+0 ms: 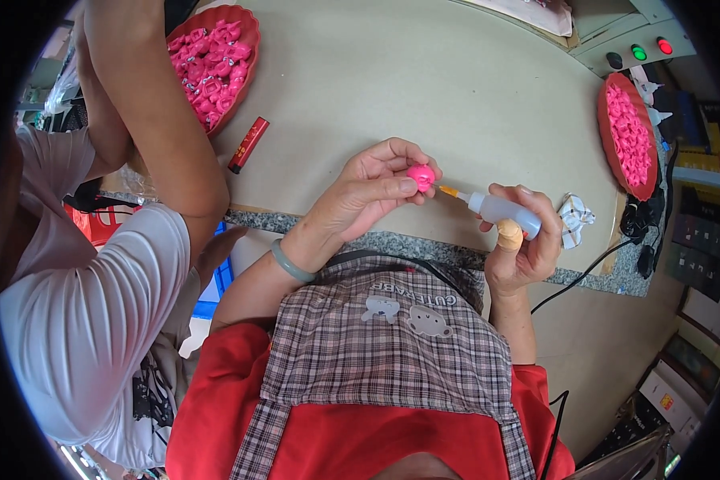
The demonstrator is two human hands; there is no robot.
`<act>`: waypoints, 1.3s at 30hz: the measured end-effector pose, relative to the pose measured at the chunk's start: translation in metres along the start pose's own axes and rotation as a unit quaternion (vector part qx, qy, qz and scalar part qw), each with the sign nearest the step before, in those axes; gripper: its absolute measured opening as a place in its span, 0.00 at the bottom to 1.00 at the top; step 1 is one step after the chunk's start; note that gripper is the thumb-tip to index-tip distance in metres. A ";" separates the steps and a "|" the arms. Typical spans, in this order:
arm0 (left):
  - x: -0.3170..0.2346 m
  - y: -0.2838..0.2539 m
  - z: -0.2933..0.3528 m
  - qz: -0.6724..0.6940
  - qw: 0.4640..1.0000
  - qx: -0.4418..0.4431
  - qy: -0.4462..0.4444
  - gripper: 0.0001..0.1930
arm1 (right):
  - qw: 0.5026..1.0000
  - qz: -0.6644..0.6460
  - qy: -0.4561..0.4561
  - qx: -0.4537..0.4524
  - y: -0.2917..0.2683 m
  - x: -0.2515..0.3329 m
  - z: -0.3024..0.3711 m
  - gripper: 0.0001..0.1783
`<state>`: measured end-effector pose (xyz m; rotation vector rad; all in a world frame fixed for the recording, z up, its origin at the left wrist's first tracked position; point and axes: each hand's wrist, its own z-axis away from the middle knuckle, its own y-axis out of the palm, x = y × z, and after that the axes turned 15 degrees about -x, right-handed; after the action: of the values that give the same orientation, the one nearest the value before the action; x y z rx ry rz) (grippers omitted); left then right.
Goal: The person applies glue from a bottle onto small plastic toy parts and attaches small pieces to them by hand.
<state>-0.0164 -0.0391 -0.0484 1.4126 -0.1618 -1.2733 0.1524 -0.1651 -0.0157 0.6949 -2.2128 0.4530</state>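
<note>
Between the thumb and fingers of my left hand [372, 188] is a small round pink plastic piece [421, 178], held above the near part of the table. My right hand [528, 236] is wrapped round a translucent squeeze bottle [506, 214] with an orange tip and a thin needle nozzle. The nozzle points left at the pink piece, its end close to it; whether they touch I cannot tell. A tan finger cover [510, 234] sits on my right thumb.
A red scalloped tray [253, 40] of pink pieces stands far left, and another red tray [608, 144] lies right. A red tube [249, 145] and a checked cloth [574, 221] rest on the table [424, 72]. A co-worker's arm [156, 104] reaches in at left.
</note>
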 end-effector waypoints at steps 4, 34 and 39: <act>0.000 0.002 0.002 -0.027 1.000 -0.016 0.000 0.13 | 1.000 0.011 -0.007 0.013 0.000 -0.001 0.000 0.20; -0.001 -0.002 0.001 -0.025 1.000 -0.002 -0.001 0.13 | 0.998 0.043 -0.047 0.017 0.001 0.000 0.000 0.20; -0.003 0.001 0.001 -0.034 0.999 -0.008 0.003 0.14 | 0.999 0.033 -0.037 0.013 0.002 -0.001 0.000 0.21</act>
<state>-0.0177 -0.0380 -0.0462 1.4175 -0.0998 -1.3236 0.1518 -0.1633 -0.0169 0.6637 -2.3090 0.4972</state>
